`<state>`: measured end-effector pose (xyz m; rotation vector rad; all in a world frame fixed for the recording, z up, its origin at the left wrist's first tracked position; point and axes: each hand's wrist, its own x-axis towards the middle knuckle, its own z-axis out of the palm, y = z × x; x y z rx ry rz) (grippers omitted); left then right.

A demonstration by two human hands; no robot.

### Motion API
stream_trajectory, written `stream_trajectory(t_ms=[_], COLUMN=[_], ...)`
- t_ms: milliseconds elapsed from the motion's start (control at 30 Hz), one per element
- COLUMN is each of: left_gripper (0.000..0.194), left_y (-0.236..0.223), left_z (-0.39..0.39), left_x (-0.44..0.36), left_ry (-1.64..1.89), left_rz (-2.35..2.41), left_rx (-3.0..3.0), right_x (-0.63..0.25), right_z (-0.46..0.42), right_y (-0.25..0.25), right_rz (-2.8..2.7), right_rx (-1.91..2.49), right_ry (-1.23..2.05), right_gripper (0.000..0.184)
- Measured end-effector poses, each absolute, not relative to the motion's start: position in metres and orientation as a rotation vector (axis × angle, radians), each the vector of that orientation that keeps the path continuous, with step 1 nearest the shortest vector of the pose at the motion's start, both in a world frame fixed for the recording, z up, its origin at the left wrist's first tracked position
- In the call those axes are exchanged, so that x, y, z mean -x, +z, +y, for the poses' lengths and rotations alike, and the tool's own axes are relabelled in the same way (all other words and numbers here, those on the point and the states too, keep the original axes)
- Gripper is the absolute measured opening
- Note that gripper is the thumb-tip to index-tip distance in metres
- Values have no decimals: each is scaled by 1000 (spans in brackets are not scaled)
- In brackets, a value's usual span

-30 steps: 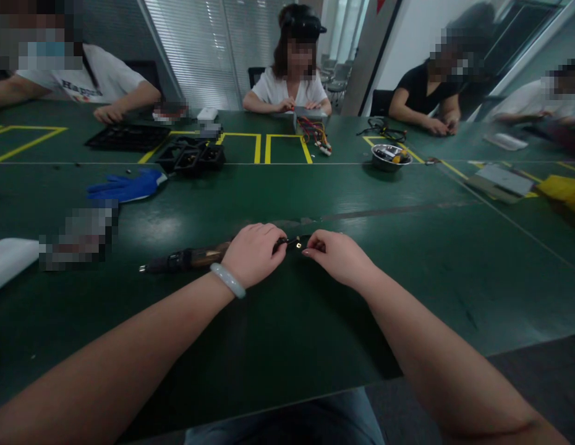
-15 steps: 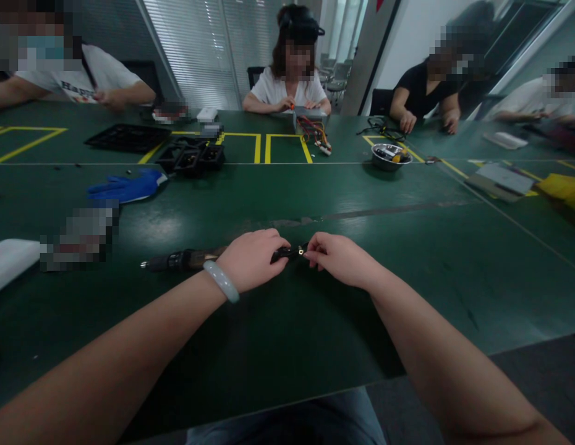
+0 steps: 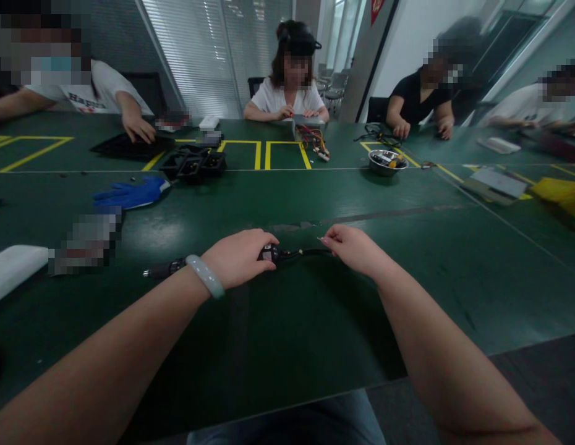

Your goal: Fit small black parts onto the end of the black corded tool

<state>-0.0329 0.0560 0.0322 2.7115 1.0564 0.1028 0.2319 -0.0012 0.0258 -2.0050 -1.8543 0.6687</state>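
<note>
**Both hands on a slim dark tool at the tabletop's near edge**

Head view: your left hand (image 3: 238, 258), wearing a pale bangle (image 3: 205, 276), closes its grip around the long, dark, rod-shaped tool (image 3: 269, 253) lying on the dark green tabletop (image 3: 287, 334); its metal tail (image 3: 164, 269) pokes out behind your wrist. Your right hand (image 3: 355, 248) pinches the thin black front end (image 3: 310, 251) in a narrow fingertip grip. The tool looks light, stiff and fairly slick, its tip probably delicate; take it by the thicker body. Well apart lie a blue glove (image 3: 130, 193) and a steel bowl (image 3: 383, 162).

Blue glove (image 3: 130, 193), metal bowl (image 3: 383, 162) (far), 4 co-workers.
</note>
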Motion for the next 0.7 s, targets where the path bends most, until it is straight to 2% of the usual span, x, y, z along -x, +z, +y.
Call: stream_trajectory(t_ms=[167, 400, 567, 700], left_gripper=[41, 39, 29, 22], left_y=[31, 21, 24, 25], left_z=[45, 32, 25, 21], left_x=[22, 9, 4, 1], left_ry=[247, 355, 370, 358], left_rz=[1102, 1078, 1047, 924], left_rx=[-2749, -2830, -2850, -2875], right_x=[-246, -249, -248, -251], right_z=[4, 11, 9, 6], right_y=[24, 11, 21, 32], right_rz=[-1547, -1179, -1154, -1415], right_rx=[1982, 1672, 1560, 1576], right_ry=[546, 415, 581, 837], right_gripper=[26, 27, 28, 29])
